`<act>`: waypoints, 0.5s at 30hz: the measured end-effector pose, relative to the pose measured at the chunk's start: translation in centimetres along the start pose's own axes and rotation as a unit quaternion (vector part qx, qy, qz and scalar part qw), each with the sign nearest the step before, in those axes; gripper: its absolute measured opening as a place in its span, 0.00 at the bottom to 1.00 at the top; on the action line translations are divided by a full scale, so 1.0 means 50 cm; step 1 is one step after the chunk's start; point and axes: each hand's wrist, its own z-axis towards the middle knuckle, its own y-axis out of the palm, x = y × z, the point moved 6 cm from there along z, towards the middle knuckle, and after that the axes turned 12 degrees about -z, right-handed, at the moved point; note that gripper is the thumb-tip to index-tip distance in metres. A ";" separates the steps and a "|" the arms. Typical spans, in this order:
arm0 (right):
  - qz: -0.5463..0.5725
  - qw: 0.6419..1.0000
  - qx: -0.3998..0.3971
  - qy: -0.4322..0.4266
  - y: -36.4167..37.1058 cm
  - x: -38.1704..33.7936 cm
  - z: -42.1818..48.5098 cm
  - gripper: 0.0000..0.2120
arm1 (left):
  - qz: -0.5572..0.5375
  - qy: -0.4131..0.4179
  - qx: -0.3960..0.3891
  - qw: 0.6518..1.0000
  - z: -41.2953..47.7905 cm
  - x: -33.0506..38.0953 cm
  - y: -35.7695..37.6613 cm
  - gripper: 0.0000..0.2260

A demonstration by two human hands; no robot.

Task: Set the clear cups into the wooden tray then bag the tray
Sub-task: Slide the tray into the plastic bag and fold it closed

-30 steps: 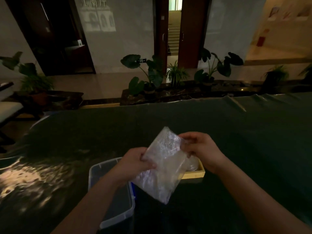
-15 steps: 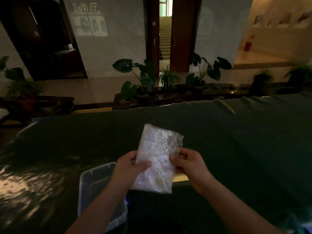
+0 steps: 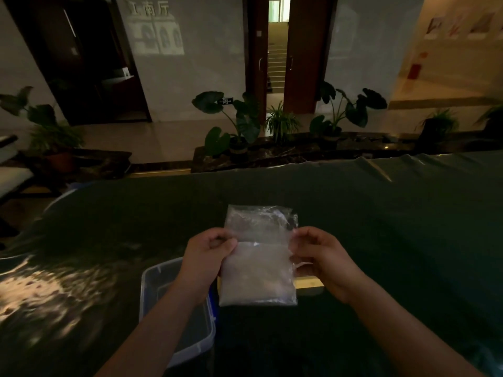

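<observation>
Fingers of my left hand (image 3: 206,257) and right hand (image 3: 321,257) pinch the clear plastic bag (image 3: 258,257) by its side edges above the table (image 3: 381,227).

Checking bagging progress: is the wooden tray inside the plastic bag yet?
No, both hands hold the plastic bag flat above the wooden tray.
</observation>
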 end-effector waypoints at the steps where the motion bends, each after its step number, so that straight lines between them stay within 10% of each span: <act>1: 0.019 0.999 -0.029 0.004 0.006 0.002 0.000 0.15 | 0.002 0.008 -0.001 1.000 -0.001 0.002 0.002 0.05; 15: 0.043 0.999 -0.006 0.027 0.020 0.008 0.000 0.16 | -0.054 -0.097 -0.085 0.990 -0.020 -0.027 0.007 0.14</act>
